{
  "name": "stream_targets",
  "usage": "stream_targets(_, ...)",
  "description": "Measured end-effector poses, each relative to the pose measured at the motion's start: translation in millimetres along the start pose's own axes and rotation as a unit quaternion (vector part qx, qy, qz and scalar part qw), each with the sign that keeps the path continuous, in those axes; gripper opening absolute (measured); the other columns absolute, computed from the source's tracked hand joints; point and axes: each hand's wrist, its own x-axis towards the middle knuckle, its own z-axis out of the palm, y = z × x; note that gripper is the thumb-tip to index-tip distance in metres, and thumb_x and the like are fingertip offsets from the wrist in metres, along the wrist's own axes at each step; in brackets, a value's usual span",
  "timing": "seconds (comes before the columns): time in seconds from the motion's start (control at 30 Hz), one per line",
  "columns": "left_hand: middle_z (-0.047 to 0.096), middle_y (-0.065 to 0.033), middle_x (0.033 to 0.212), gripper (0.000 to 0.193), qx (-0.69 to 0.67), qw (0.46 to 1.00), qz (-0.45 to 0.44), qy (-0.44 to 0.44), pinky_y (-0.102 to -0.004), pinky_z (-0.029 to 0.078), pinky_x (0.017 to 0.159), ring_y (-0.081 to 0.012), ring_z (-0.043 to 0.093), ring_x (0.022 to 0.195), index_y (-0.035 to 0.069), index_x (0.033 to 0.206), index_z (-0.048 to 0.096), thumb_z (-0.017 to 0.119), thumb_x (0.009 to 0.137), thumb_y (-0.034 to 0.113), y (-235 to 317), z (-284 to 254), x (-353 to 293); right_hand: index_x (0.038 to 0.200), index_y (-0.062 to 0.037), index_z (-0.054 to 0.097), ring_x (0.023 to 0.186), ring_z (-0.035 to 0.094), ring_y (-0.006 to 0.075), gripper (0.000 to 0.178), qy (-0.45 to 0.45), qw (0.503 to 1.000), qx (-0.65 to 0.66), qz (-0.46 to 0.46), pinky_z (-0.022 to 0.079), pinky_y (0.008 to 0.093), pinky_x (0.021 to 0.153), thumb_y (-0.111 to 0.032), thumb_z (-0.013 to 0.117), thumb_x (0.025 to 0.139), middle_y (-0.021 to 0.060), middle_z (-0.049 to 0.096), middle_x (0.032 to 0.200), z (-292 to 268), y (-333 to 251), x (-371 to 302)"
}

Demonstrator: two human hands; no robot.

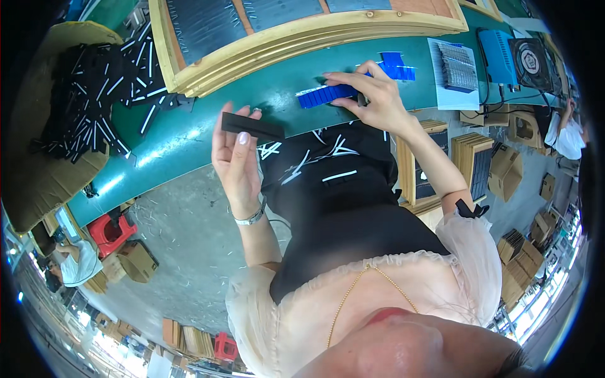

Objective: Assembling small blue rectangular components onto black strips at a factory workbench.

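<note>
My left hand (238,160) is closed on a flat black strip (252,126), thumb on top and fingers behind it, held just over the near edge of the green table. To its right, my right hand (380,101) has thumb and forefinger on either side of a row of small blue pieces (322,96). A small dark piece (362,99) shows within the curl of that hand. Past its knuckles lies another blue sheet (396,66) with pale edges. White slivers (340,176) are scattered over the black apron on my lap.
Stacked wooden frames (309,36) with dark sheets stand at the table's (201,123) far side. A carton (38,195) of black strips sits left. At right are a grey stack (458,67) on white paper, a blue device (498,57) and a fan (532,60). People work either side.
</note>
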Motion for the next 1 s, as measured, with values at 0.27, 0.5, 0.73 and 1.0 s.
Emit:
stream_targets(0.27, 0.053, -0.0215, 0.129, 0.047, 0.014, 0.998, -0.031, -0.043, -0.0409, 0.043, 0.103, -0.0306, 0.051, 0.122, -0.002, 0.125, 0.049, 0.060, 0.080, -0.012, -18, 4, -10, 0.114, -0.0105, 0.068, 0.076, 0.053, 0.0164, 0.052, 0.018, 0.996, 0.087, 0.023, 0.045, 0.0276, 0.069, -0.016, 0.082, 0.065, -0.0016, 0.072, 0.094, -35, -28, 13)
stream_targets(0.5, 0.055, -0.0215, 0.128, 0.049, 0.052, 0.990, 0.041, -0.126, -0.0387, 0.042, 0.104, -0.0290, 0.051, 0.124, 0.000, 0.121, 0.052, 0.066, 0.077, -0.015, -25, 31, -4, 0.107, -0.0070, 0.067, 0.081, 0.059, 0.0191, 0.044, 0.016, 0.993, 0.093, -0.071, 0.041, 0.0293, 0.071, -0.015, 0.083, 0.067, 0.0026, 0.072, 0.100, -53, -66, 24)
stream_targets(0.73, 0.055, -0.0217, 0.128, 0.049, 0.049, 0.987, 0.047, -0.144, -0.0401, 0.040, 0.106, -0.0298, 0.050, 0.125, -0.002, 0.121, 0.051, 0.066, 0.076, -0.015, -21, 38, -3, 0.108, -0.0094, 0.069, 0.072, 0.056, 0.0185, 0.045, 0.036, 0.993, 0.060, -0.090, 0.045, 0.0264, 0.065, -0.015, 0.082, 0.064, 0.0025, 0.071, 0.100, -54, -67, 26)
stream_targets(1.0, 0.054, -0.0222, 0.129, 0.050, 0.073, 0.982, 0.079, -0.156, -0.0404, 0.040, 0.106, -0.0305, 0.050, 0.126, -0.002, 0.121, 0.051, 0.066, 0.076, -0.016, -22, 39, -3, 0.109, -0.0118, 0.069, 0.071, 0.054, 0.0194, 0.046, 0.043, 0.994, 0.034, -0.097, 0.046, 0.0260, 0.063, -0.015, 0.082, 0.065, 0.0011, 0.071, 0.096, -55, -68, 25)
